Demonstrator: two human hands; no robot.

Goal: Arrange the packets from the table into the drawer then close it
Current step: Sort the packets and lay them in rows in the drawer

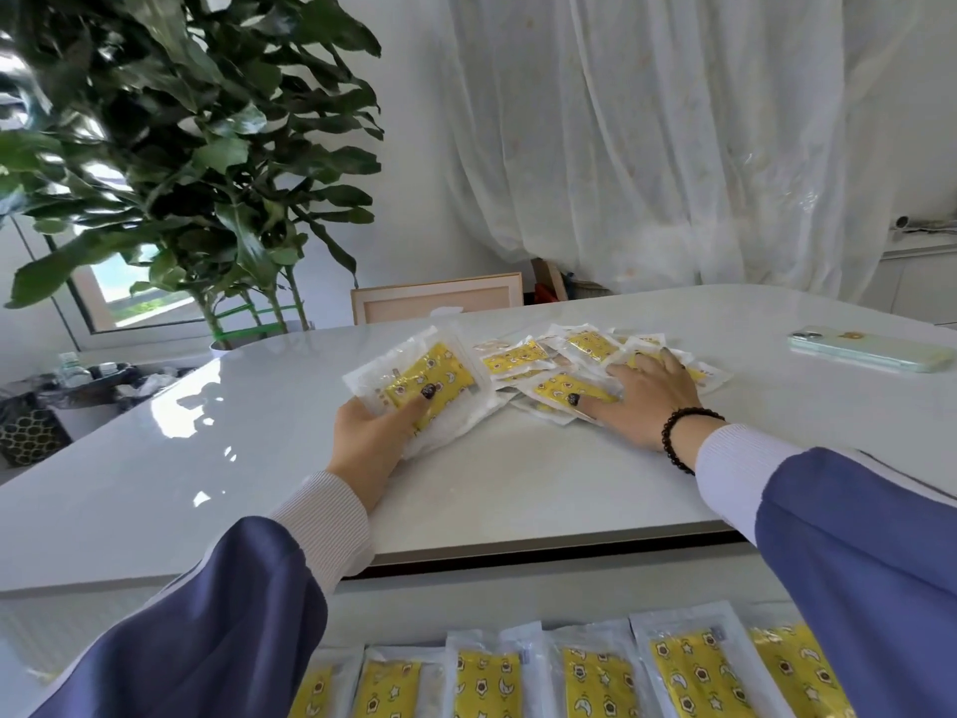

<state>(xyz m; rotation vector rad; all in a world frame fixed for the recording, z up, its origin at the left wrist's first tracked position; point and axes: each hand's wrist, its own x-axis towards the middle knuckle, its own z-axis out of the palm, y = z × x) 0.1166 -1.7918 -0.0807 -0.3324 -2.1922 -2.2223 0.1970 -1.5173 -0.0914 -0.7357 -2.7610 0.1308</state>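
Note:
Clear packets with yellow printed inserts lie in a loose pile (559, 357) on the white table (259, 458). My left hand (370, 440) grips a small stack of these packets (419, 386), thumb on top, lifted at the pile's left side. My right hand (644, 393) rests flat on the pile's right part, fingers spread over the packets. Below the table's front edge the open drawer (393, 614) holds a row of several packets (595, 676) laid side by side.
A phone (870, 349) in a light case lies on the table at the far right. A large leafy plant (197, 158) stands behind the table's left end. A wooden frame (435, 298) and white curtains are behind the table.

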